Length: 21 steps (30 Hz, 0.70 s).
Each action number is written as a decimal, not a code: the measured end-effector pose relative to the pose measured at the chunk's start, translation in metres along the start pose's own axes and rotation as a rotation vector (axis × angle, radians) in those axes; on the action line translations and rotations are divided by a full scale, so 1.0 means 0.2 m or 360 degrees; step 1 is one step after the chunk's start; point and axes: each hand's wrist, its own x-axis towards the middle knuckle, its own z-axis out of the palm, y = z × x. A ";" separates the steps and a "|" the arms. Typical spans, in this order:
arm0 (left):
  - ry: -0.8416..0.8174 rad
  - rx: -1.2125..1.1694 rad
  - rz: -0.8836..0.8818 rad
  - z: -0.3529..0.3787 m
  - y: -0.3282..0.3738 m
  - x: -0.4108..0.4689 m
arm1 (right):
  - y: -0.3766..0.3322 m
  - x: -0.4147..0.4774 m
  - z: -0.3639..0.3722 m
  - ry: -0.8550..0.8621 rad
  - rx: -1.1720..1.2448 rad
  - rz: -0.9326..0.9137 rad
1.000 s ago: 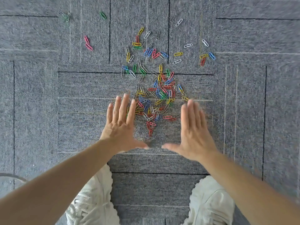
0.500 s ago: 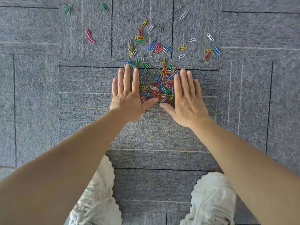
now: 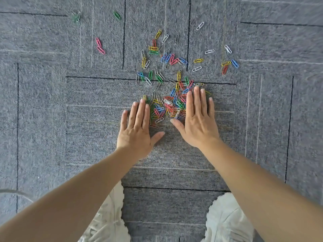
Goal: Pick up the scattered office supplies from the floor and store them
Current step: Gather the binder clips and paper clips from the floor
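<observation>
A dense heap of coloured paper clips point(image 3: 168, 106) lies on the grey carpet between my two hands. My left hand point(image 3: 138, 126) rests flat on the carpet at the heap's left edge, fingers straight and together, thumb out, holding nothing. My right hand point(image 3: 198, 117) lies flat on the heap's right side, covering some clips, thumb pointing toward the left hand. Loose clips point(image 3: 172, 59) are scattered farther out. Two pink clips point(image 3: 99, 46) lie far left, green clips point(image 3: 116, 15) at the top left, and a small group of clips point(image 3: 229, 64) at the right.
Grey carpet tiles point(image 3: 43, 110) with dark seams cover the whole floor. My two white shoes point(image 3: 108, 222) point(image 3: 227, 222) stand at the bottom edge, under my forearms. A thin curved cable point(image 3: 15, 193) shows at the lower left. No container is in view.
Both hands have drawn back toward me since half a second ago, the left farther than the right. The clips between them are bunched into a tighter heap.
</observation>
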 end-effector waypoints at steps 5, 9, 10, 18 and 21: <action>0.0004 -0.0122 -0.0106 -0.12 -0.03 0.14 | 0.03 0.05 -0.07 -0.0129 -0.0124 -0.0057; -0.0061 -0.0179 -0.0159 -0.13 -0.12 0.11 | 0.02 0.07 -0.14 -0.0276 -0.0232 -0.0082; -0.0052 -0.0205 -0.0160 -0.13 -0.14 0.09 | 0.02 0.08 -0.16 -0.0301 -0.0245 -0.0083; 0.0109 -0.0504 -0.0319 -0.28 -0.19 0.15 | 0.02 0.17 -0.36 -0.0287 -0.0170 0.0006; 0.0170 -0.0599 -0.0438 -0.32 -0.23 0.28 | 0.08 0.29 -0.42 -0.0261 -0.0114 0.0133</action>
